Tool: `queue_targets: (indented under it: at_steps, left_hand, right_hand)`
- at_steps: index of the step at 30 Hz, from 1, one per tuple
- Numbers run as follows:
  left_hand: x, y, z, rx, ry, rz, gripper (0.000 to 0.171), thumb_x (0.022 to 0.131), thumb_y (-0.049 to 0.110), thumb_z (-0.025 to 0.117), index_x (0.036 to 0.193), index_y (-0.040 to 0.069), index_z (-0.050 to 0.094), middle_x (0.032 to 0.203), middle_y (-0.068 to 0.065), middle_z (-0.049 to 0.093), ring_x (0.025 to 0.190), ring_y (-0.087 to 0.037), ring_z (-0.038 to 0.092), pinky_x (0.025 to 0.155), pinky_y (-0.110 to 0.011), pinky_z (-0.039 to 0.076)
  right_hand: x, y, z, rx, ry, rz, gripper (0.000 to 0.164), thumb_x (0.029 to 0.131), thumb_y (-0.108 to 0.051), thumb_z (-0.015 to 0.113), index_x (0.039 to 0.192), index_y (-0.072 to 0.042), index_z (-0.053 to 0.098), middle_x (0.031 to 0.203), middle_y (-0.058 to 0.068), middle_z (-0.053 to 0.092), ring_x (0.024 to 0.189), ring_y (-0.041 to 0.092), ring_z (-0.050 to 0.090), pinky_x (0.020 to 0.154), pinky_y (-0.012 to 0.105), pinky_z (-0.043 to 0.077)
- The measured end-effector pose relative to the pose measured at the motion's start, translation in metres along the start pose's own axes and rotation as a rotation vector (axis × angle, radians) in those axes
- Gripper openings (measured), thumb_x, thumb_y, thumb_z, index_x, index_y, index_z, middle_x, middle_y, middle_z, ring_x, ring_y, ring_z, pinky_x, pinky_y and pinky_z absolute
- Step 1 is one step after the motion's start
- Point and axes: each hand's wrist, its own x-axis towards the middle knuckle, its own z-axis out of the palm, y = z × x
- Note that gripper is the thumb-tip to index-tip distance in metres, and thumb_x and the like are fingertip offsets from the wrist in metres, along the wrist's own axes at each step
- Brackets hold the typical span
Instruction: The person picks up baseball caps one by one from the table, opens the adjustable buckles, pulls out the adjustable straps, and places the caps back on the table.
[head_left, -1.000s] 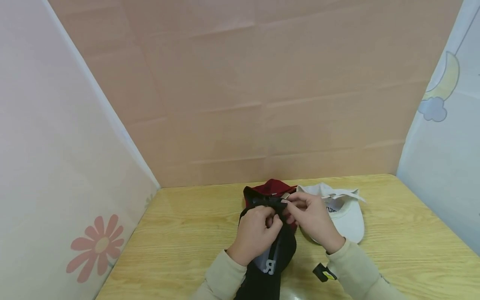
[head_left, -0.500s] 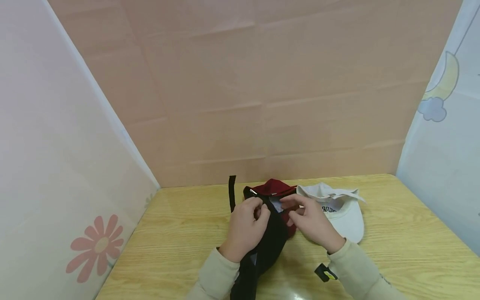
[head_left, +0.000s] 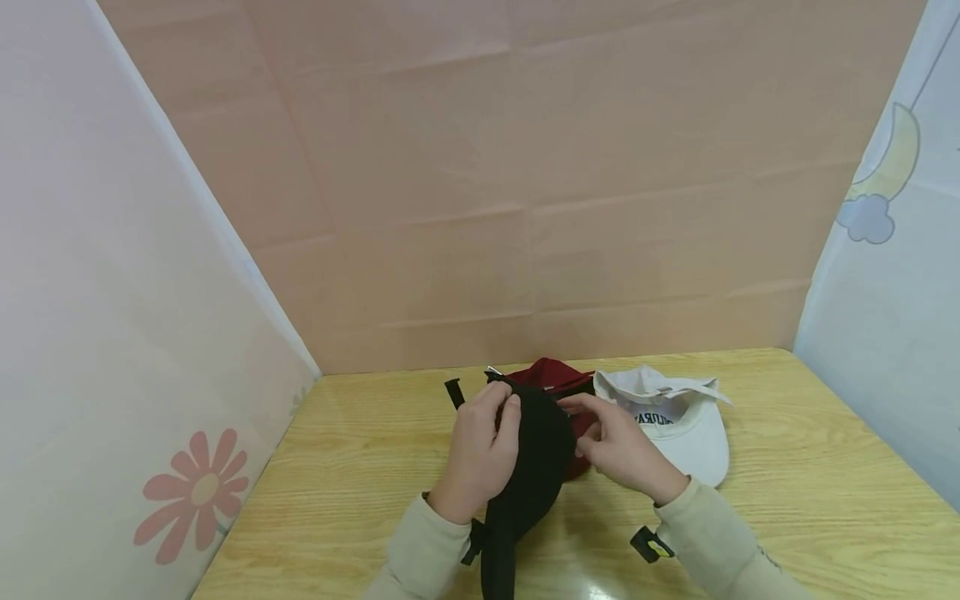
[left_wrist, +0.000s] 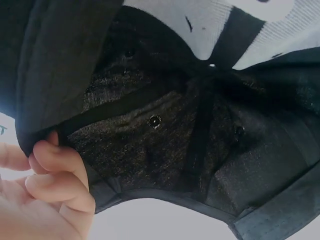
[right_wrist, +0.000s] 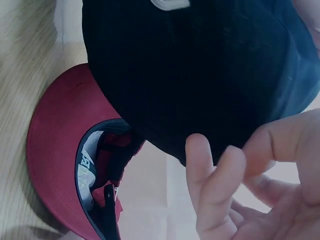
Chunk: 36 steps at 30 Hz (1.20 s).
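A black baseball cap [head_left: 536, 458] is held up on its side over the wooden table, brim pointing down toward me. My left hand [head_left: 480, 442] grips its back edge; in the left wrist view, the curled fingers [left_wrist: 62, 175] pinch the band, and the cap's dark inside with a white front lining shows. A loose black strap end [head_left: 454, 393] sticks out left of that hand. My right hand [head_left: 618, 437] is at the crown's other side, fingers loosely bent and fingertips right at the black fabric in the right wrist view.
A dark red cap [right_wrist: 55, 145] lies behind the black one, partly covered by it, its inside visible in the right wrist view. To the right rests a white cap [head_left: 701, 442], strap at the back. Patterned sheets surround the wooden table [head_left: 360, 467].
The black cap has turned, so its outer crown now faces up instead of its inside. My left hand has moved left with it, and the right fingers have come off the strap area.
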Motion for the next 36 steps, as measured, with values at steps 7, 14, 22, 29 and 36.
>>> queue_targets:
  at_steps: [7,14,22,29,36]
  left_hand:
    - [0.001,0.000,0.000,-0.036,0.031,0.033,0.028,0.102,0.002,0.048,0.075,0.008,0.045,0.067,0.004,0.033,0.057,-0.005,0.032,0.054,-0.019,0.031]
    - [0.001,-0.002,0.002,-0.046,0.048,0.054,0.031,0.104,0.003,0.044,0.074,0.007,0.041,0.067,0.003,0.031,0.056,-0.004,0.029,0.052,-0.020,0.029]
    - [0.000,-0.006,0.001,-0.158,0.032,0.045,0.031,0.105,0.001,0.039,0.074,0.006,0.039,0.066,0.002,0.031,0.055,-0.005,0.028,0.051,-0.022,0.027]
    - [0.003,-0.008,0.001,-0.189,0.064,0.062,0.032,0.104,-0.003,0.037,0.073,0.004,0.037,0.063,0.004,0.027,0.052,-0.003,0.025,0.050,-0.022,0.025]
    - [0.004,-0.016,-0.003,-0.187,0.074,-0.022,0.032,0.107,0.003,0.036,0.075,0.005,0.039,0.063,0.006,0.027,0.051,-0.004,0.026,0.050,-0.022,0.025]
  right_hand:
    - [0.002,0.004,0.000,-0.022,0.023,-0.008,0.052,0.088,0.004,0.058,0.138,-0.011,0.054,0.135,0.011,0.058,0.066,0.020,0.060,0.059,0.031,0.050]
    - [0.005,0.009,0.002,0.091,0.019,-0.010,0.048,0.092,0.000,0.057,0.139,-0.008,0.049,0.130,0.017,0.059,0.069,0.027,0.066,0.063,0.033,0.054]
    - [0.004,0.007,-0.001,0.194,-0.030,0.033,0.053,0.093,-0.001,0.054,0.144,-0.006,0.043,0.109,0.016,0.065,0.070,0.030,0.064,0.043,0.038,0.046]
    - [0.003,0.008,-0.003,0.200,-0.039,0.038,0.036,0.098,-0.006,0.049,0.134,-0.005,0.051,0.080,0.009,0.066,0.060,0.028,0.060,0.043,0.034,0.046]
    - [0.004,0.007,-0.010,0.234,0.047,0.071,0.021,0.098,-0.005,0.041,0.110,-0.001,0.058,0.069,0.012,0.060,0.048,0.019,0.050,0.043,0.030,0.040]
